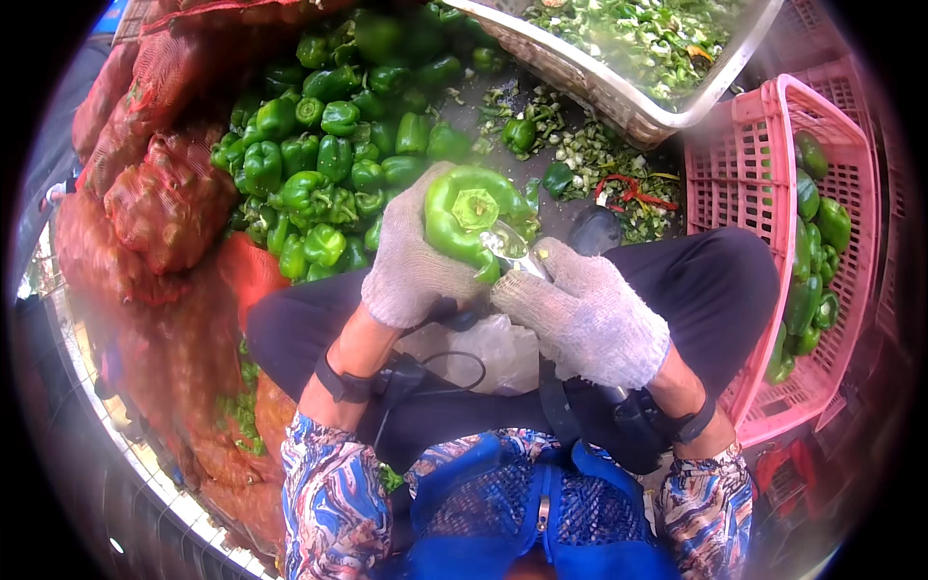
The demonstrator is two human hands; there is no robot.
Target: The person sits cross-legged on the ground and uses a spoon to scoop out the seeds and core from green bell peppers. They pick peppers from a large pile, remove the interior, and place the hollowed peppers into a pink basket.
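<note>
In my gloved left hand (417, 254) is a large green bell pepper (453, 210), its cut-marked stem end facing up. My right hand (594, 312), also in a knitted glove, grips a shiny metal coring tool (511, 250). The tool's curved tip touches the pepper's side near the stem; how deep it goes I cannot tell. Both hands are close together above my lap. Just beyond them lies a heap of whole green bell peppers (333, 156) on the floor.
Red mesh sacks (167, 210) line the left side. A white plastic crate (580, 72) of green trimmings (652, 43) stands at the top right. To the right, a pink plastic basket (739, 159) holds green peppers (805, 297). Scattered scraps (594, 159) and a red strip (631, 190) lie between.
</note>
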